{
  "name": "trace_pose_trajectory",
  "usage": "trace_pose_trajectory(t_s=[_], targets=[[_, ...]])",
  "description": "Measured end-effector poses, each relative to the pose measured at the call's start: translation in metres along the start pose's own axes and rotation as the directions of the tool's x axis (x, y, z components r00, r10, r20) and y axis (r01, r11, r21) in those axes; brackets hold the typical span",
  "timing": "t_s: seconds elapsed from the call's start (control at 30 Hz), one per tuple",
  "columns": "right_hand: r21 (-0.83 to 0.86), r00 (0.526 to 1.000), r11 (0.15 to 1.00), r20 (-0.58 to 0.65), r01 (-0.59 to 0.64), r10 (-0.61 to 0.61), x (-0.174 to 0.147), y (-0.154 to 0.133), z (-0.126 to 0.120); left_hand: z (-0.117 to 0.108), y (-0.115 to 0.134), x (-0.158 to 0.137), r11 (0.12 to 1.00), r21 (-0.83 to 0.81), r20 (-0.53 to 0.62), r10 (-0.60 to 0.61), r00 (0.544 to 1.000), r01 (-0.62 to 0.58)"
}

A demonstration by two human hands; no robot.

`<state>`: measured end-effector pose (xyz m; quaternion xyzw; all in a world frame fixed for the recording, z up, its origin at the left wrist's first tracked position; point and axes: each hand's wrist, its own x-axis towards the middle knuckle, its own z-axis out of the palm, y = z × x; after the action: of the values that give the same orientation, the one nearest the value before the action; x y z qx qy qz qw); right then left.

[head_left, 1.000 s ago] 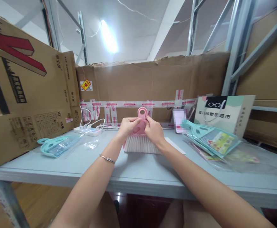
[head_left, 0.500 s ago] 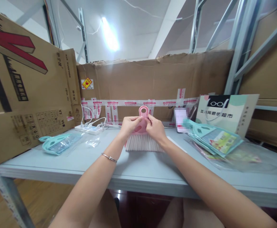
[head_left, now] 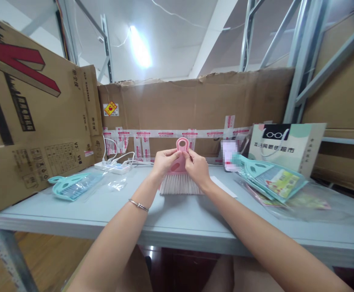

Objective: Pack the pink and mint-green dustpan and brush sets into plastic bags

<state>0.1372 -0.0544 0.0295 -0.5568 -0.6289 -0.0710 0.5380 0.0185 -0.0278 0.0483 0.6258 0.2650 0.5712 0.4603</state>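
A pink hand brush (head_left: 179,167) with white bristles stands upright in the middle of the table, handle up and bristles at the bottom. From the left, my left hand (head_left: 165,161) pinches the upper part of its handle, just under the hanging hole. On the opposite side my right hand (head_left: 196,165) grips the same part, with both thumbs close together. The fingers behind the handle are hidden, and so is whatever lies behind the brush.
At left lies a wrapped turquoise brush and dustpan set (head_left: 73,184) near a white power strip (head_left: 116,167). Several more turquoise sets (head_left: 271,176) lie at right, beside a phone (head_left: 230,155) and a paper bag (head_left: 286,142). A large carton (head_left: 201,101) stands behind.
Both hands keep hold of the brush, which stays in nearly the same place. The whole view has shifted slightly.
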Motion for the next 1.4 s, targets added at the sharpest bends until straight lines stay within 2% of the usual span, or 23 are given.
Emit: trace_pose_trajectory(t_s=[0.17, 0.27, 0.4, 0.47, 0.53, 0.67, 0.87, 0.93, 1.1, 1.27, 1.4], targets=[[0.001, 1.0, 1.0, 0.002, -0.016, 0.016, 0.0, -0.001, 0.0, 0.002, -0.001, 0.001, 1.0, -0.001, -0.023, -0.006, 1.0, 0.006], [0.07, 1.0, 0.997, 0.0, -0.023, 0.023, 0.003, 0.001, 0.0, 0.0, -0.004, 0.004, 1.0, 0.024, -0.015, 0.011, 1.0, -0.011], [0.309, 0.999, 0.951, 0.037, -0.01, -0.001, 0.01, 0.009, 0.0, -0.008, -0.003, 0.005, 0.996, 0.084, 0.112, 0.007, 0.994, -0.017], [0.415, 0.997, 0.91, 0.074, -0.027, -0.004, 0.014, 0.015, 0.001, -0.012, -0.003, 0.003, 0.981, 0.19, 0.195, -0.002, 0.981, -0.035], [0.471, 0.993, 0.879, 0.121, -0.071, 0.015, 0.016, 0.021, 0.002, -0.014, -0.006, 0.002, 0.94, 0.333, 0.23, -0.009, 0.973, -0.07], [0.467, 0.977, 0.87, 0.202, -0.16, 0.071, 0.016, 0.032, 0.006, -0.012, -0.021, 0.003, 0.842, 0.519, 0.178, 0.066, 0.982, -0.15], [0.452, 0.977, 0.874, 0.186, -0.176, 0.101, 0.017, 0.031, 0.005, -0.007, -0.03, 0.004, 0.776, 0.592, 0.148, 0.163, 0.975, -0.219], [0.498, 0.965, 0.834, 0.214, -0.239, 0.149, 0.02, 0.027, 0.001, -0.006, -0.029, 0.004, 0.771, 0.592, 0.161, 0.172, 0.972, -0.234], [0.606, 0.895, 0.668, 0.379, -0.431, 0.233, 0.027, 0.025, -0.014, -0.004, -0.03, 0.003, 0.759, 0.579, 0.2, 0.22, 0.955, -0.297], [0.624, 0.864, 0.617, 0.461, -0.479, 0.205, 0.029, 0.03, -0.022, -0.001, -0.031, 0.0, 0.643, 0.693, 0.233, 0.226, 0.946, -0.325], [0.644, 0.847, 0.556, 0.455, -0.526, 0.275, 0.029, 0.029, -0.022, 0.002, -0.025, -0.005, 0.525, 0.797, 0.231, 0.193, 0.953, -0.3]])
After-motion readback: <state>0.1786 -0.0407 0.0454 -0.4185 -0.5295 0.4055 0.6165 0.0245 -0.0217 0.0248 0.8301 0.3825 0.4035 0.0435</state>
